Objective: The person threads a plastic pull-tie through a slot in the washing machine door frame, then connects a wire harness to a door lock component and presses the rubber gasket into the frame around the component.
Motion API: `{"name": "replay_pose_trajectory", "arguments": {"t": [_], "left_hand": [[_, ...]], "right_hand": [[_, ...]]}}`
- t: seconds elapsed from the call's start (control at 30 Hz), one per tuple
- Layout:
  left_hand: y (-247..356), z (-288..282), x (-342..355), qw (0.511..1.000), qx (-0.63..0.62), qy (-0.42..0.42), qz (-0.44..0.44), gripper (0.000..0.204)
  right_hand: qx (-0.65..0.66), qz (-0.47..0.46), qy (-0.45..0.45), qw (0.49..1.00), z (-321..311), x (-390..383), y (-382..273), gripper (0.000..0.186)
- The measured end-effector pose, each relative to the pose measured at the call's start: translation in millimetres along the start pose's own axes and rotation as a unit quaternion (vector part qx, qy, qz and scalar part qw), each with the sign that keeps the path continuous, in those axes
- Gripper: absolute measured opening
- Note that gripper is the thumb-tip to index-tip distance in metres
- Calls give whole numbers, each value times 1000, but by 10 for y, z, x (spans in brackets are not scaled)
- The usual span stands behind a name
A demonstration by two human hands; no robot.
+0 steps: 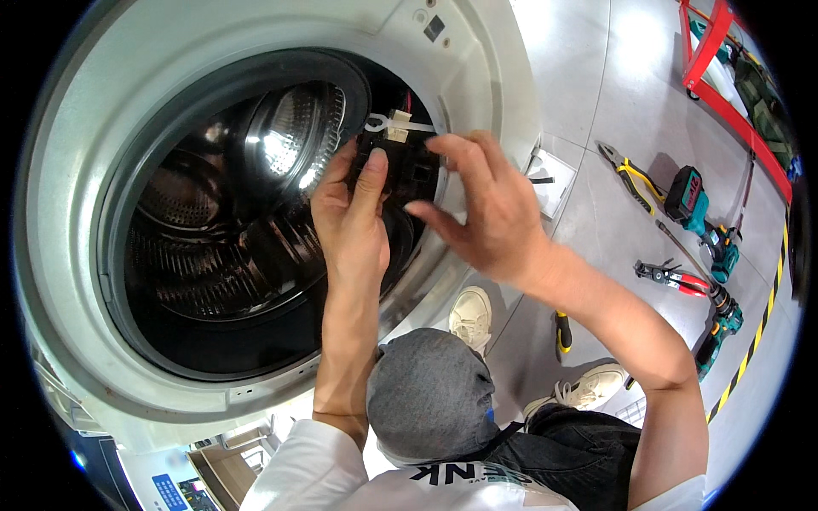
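My left hand [349, 209] grips a black door lock [394, 166] at the right side of the washing machine's round opening, its thumb pressed on the near face. A white plastic strip with a loop end [375, 123] and a beige block [398, 125] sit at the lock's top. A red wire shows behind them. Just to the right, my right hand [494, 209] hovers with thumb and index finger spread, nothing between them. Behind my left hand lie the dark rubber door seal [115, 230] and the shiny metal drum [281, 140].
The pale machine front [64, 213] surrounds the opening. On the tiled floor at right lie yellow-black pliers [632, 180], a teal power tool [703, 221], red-handled pliers [682, 279], a teal drill [722, 324] and a yellow-black handle [563, 334]. A red rack [741, 119] stands beyond.
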State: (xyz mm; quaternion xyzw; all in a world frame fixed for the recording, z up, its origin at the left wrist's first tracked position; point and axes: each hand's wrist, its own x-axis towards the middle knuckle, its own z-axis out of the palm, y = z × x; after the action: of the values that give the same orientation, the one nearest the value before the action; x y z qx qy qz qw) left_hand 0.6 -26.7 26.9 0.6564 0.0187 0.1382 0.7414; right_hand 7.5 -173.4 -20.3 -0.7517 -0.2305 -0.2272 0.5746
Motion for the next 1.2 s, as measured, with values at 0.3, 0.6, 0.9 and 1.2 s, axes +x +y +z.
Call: {"name": "replay_pose_trajectory", "arguments": {"t": [0.3,0.6,0.9,1.2], "left_hand": [[73,-126,-53,994,-95,-32,-42,31],[17,-121,56,996,80,-7,32,29],[22,8,87,997,17,-79,21,35],[-111,-56,104,992,-37,-120,3,34]], "right_hand": [[-59,-26,27,998,171,105,-162,79],[116,-15,3,993,4,169,-16,52],[317,104,-60,941,-138,232,108,43],[288,99,-99,947,-206,250,180,44]]}}
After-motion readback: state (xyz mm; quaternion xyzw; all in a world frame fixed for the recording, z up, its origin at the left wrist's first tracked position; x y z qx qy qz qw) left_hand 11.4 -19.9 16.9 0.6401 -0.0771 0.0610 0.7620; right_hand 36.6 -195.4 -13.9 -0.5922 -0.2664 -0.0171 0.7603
